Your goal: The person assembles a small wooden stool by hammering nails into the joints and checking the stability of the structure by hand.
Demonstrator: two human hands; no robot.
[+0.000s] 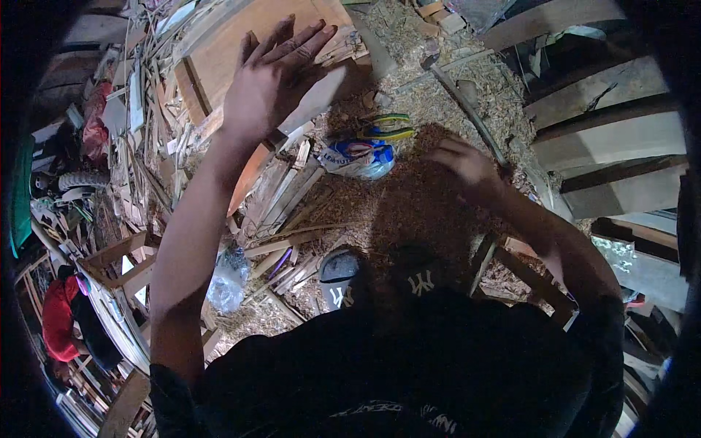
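My left hand is raised over a broad wooden board, its fingers stretched out and holding nothing. Whether it touches the board I cannot tell. Lower and to the right, my right hand hangs above the sawdust with its fingers extended, slightly blurred, and nothing visible in them. Between the hands lies a blue-and-white plastic packet. Just behind it are pliers with yellow-green handles. Beyond my right hand, a long-handled tool resembling a hammer rests on the sawdust.
Scrap wood strips litter the ground at left. A clear plastic bag lies near my shoes. Curved wooden planks are stacked along the right. Someone in a red top is at the far left.
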